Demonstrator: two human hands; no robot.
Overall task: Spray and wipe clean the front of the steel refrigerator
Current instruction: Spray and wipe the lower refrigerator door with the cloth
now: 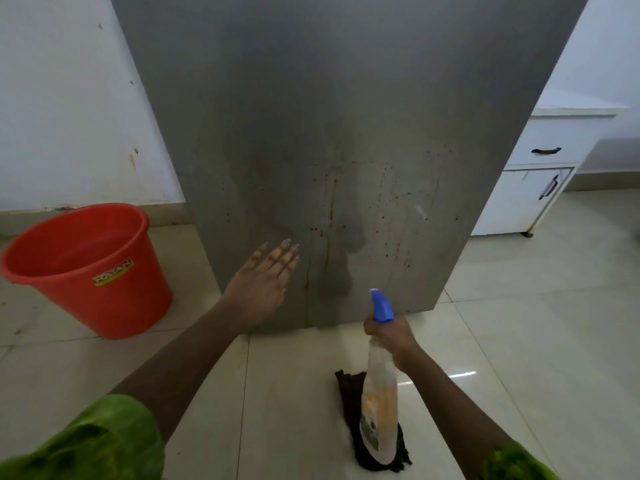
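Steel refrigerator (346, 133) front stands ahead, streaked with orange drips. Left hand (259, 285), fingers straight, lies flat against its lower left. Right hand (389, 336) grips the neck of the spray bottle (379, 403), blue nozzle toward the steel, above a dark cloth (349, 400) on the near floor.

bucket (86, 268) left of refrigerator (329, 133), cabinet (540, 174) seemingly behind-right
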